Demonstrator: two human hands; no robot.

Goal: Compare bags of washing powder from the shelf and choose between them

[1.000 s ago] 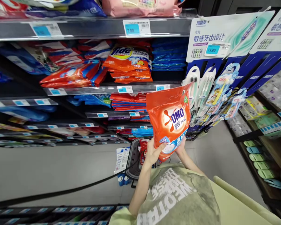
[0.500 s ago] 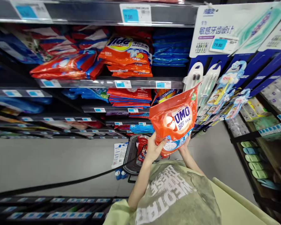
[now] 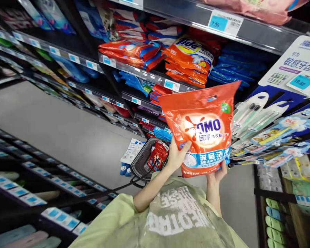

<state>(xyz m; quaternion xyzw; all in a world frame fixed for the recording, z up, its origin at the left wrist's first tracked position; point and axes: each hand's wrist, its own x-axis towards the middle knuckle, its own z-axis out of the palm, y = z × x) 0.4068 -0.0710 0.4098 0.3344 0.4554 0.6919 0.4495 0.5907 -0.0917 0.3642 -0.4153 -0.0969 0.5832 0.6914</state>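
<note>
I have the glossy red-orange plastic OMO bag off the grey floor, rightward of the dark-grey plastic basket's right edge. Left hand clasps its left edge, thumb in front; right hand, partly hidden, curls around its lower right corner. A smaller red plastic bag already lies basketed; this one isn't.

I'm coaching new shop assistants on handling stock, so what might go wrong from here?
The OMO detergent bag is held only near its lower part by the left hand and right hand, so its top could tip or flop. In view, its edge is close to the hanging toothbrush packs; a swing that way might knock them. The basket on the floor could be a trip hazard.
</note>
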